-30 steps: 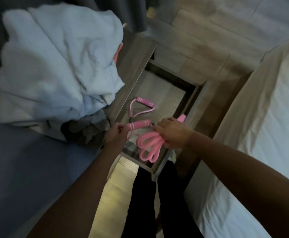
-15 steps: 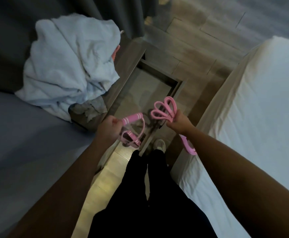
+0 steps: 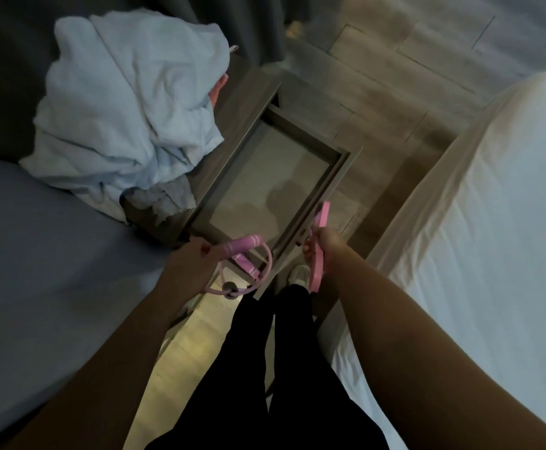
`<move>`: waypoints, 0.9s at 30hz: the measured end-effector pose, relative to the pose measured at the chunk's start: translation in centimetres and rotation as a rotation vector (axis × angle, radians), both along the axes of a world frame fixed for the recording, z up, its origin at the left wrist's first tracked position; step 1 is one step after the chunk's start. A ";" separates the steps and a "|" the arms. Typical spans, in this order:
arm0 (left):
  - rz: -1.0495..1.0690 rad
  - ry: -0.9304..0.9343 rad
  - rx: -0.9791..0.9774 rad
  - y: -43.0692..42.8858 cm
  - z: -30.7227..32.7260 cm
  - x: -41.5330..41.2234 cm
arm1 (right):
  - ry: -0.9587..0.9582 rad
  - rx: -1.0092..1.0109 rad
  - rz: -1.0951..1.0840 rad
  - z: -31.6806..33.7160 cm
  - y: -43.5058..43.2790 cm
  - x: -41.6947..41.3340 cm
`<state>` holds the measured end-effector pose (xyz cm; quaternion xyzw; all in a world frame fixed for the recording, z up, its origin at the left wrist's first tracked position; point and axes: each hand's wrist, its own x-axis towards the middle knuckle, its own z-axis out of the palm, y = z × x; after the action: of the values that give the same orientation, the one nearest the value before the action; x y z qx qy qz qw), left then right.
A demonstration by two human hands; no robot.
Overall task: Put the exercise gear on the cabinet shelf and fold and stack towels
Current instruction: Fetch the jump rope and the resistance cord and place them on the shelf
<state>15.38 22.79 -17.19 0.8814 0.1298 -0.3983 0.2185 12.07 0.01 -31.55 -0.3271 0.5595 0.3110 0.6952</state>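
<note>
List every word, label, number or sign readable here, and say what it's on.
None can be read.
The pink handle carries only pale stripes, no lettering.
The pink band, the towel pile and the open drawer show no print.
A small dark mark on the floor is too blurred to read.

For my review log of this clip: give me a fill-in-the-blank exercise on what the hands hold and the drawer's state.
The left hand grips the puller by its foam ____. The right hand holds a flat band coloured ____. The drawer is ____, not shut.
Missing: handle; pink; open.
</note>
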 end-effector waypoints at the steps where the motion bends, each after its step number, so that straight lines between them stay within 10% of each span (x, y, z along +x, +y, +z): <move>1: 0.010 -0.003 0.008 0.3 -0.3 -0.1 | -0.010 0.027 -0.011 0.0 0.2 0.3; 27: 0.265 -0.113 0.012 6.9 -1.8 0.0 | -0.211 0.076 0.256 -3.5 8.7 10.5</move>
<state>15.39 29.67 -19.02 0.8788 0.2348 -0.3148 0.2710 22.54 8.74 -35.01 -0.4000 0.4248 0.3817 0.7168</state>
